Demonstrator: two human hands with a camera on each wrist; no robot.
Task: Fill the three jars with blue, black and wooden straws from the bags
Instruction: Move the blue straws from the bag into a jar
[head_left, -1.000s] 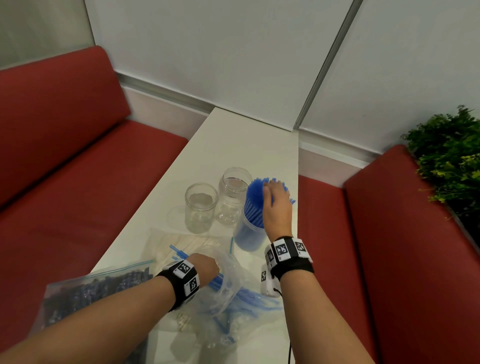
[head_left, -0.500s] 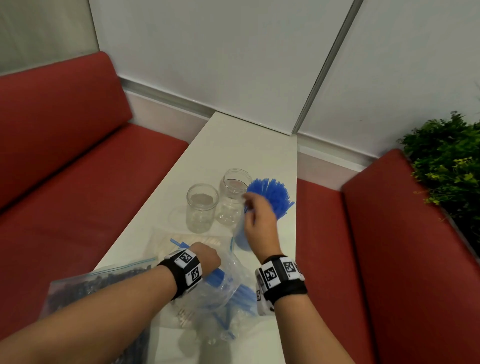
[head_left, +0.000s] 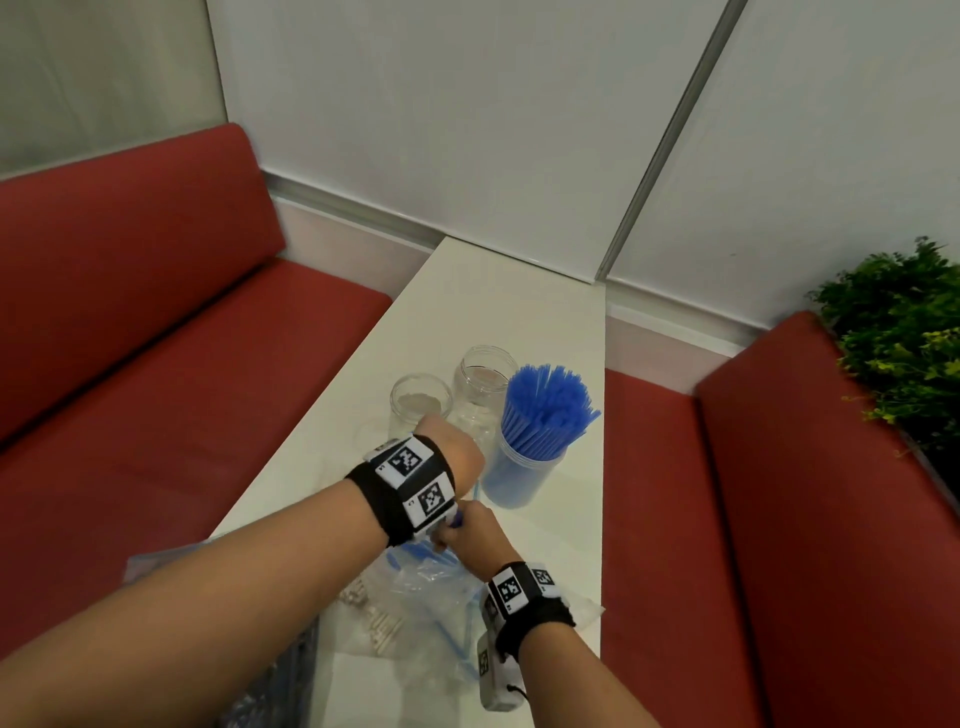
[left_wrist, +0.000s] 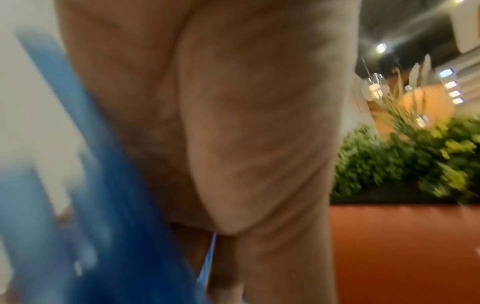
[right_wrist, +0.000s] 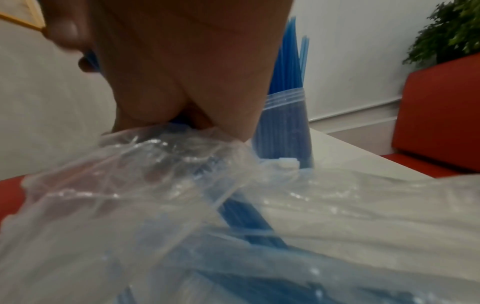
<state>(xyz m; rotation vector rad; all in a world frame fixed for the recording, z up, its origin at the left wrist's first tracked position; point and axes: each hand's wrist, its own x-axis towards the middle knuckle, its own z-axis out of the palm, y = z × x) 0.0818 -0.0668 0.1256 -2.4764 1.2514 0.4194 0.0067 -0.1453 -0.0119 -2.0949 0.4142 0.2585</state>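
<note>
A clear jar (head_left: 522, 475) packed with upright blue straws (head_left: 548, 410) stands at the table's right edge. Two empty jars (head_left: 420, 405) (head_left: 483, 382) stand just left of it. My left hand (head_left: 453, 451) hovers in front of the empty jars. Its fingers are hidden in the head view; the blurred left wrist view shows the palm (left_wrist: 233, 144) curled beside blue straws (left_wrist: 109, 236). Just below it, my right hand (head_left: 467, 535) grips a bunch of blue straws (right_wrist: 249, 224) at the mouth of a crumpled clear bag (head_left: 436, 597).
A bag of black straws (head_left: 280, 680) lies at the near left and pale wooden straws (head_left: 379, 623) beside it. The narrow white table (head_left: 519, 296) sits between two red benches (head_left: 156, 374) (head_left: 779, 519). A green plant (head_left: 904, 353) stands at the right.
My right hand left the straw tops in the jar and came down to the bag mouth. My left hand rose from the bag toward the jars.
</note>
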